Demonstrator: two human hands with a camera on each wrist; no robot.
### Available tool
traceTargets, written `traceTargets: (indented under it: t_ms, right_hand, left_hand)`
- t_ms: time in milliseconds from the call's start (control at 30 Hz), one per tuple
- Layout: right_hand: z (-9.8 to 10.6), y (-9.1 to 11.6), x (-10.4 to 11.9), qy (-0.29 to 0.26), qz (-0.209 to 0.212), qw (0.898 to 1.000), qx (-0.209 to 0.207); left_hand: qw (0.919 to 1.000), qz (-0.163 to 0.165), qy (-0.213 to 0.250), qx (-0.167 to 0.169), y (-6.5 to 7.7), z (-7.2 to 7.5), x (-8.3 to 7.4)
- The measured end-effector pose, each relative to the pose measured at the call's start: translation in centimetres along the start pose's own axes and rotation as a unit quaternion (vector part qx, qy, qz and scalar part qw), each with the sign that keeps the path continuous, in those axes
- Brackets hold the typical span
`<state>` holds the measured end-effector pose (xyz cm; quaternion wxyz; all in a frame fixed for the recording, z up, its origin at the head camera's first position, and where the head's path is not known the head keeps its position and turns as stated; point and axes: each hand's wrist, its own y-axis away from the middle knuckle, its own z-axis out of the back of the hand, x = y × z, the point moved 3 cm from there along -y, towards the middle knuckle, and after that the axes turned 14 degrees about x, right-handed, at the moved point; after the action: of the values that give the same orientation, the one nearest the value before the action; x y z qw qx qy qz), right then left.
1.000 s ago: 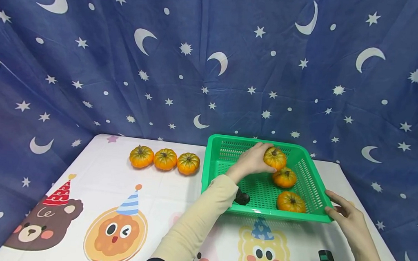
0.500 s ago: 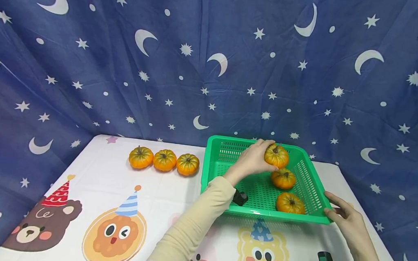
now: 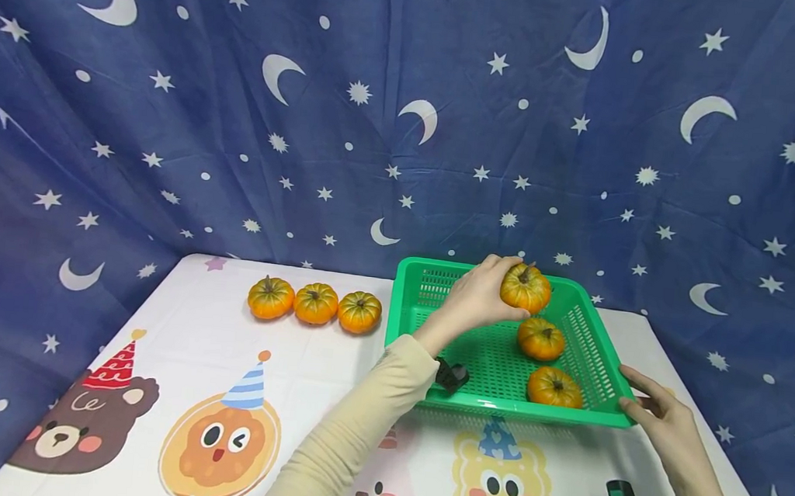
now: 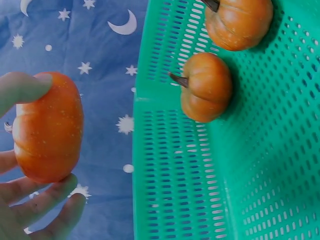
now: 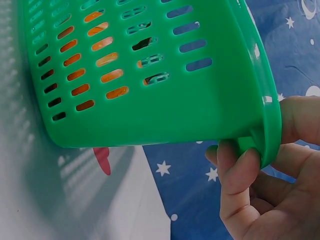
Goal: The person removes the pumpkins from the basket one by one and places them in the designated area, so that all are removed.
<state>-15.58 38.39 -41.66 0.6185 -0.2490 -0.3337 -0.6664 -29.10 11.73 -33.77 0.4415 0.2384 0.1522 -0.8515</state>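
My left hand (image 3: 479, 295) grips a small orange pumpkin (image 3: 526, 289) over the back right part of a green plastic basket (image 3: 518, 410). In the left wrist view, thumb and fingers lie around this pumpkin (image 4: 50, 127), which shows outside the basket's rim there. Two more pumpkins sit inside the basket, one toward the middle right (image 3: 540, 339) and one by the near right corner (image 3: 555, 387). At that same corner my right hand (image 3: 667, 429) holds the basket's rim, and the right wrist view shows its fingers (image 5: 235, 175) pinching the edge.
Three similar pumpkins stand in a row left of the basket: a left one (image 3: 270, 298), a middle one (image 3: 316, 304) and a right one (image 3: 360, 312). A white cartoon-print cloth (image 3: 316, 397) covers the table. Behind it hangs a blue curtain (image 3: 345, 197) with moons and stars.
My left hand has lifted the pumpkin a little, up and away from the pumpkin below it. The right hand keeps its hold on the rim, and the basket stays put.
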Motion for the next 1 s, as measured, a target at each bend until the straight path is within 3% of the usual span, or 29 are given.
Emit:
traceTargets:
  t_ms: [400, 1000]
  right_hand:
    - [0.1, 0.0, 0.1, -0.001, 0.003, 1.000, 0.003]
    - [0.2, -0.1, 0.1, 0.000, -0.003, 1.000, -0.003]
  left_hand:
    - [0.9998, -0.016, -0.006, -0.011, 3.3, 1.5, -1.7]
    - [0.9987, -0.039, -0.032, -0.004, 9.0, 1.7, -2.9]
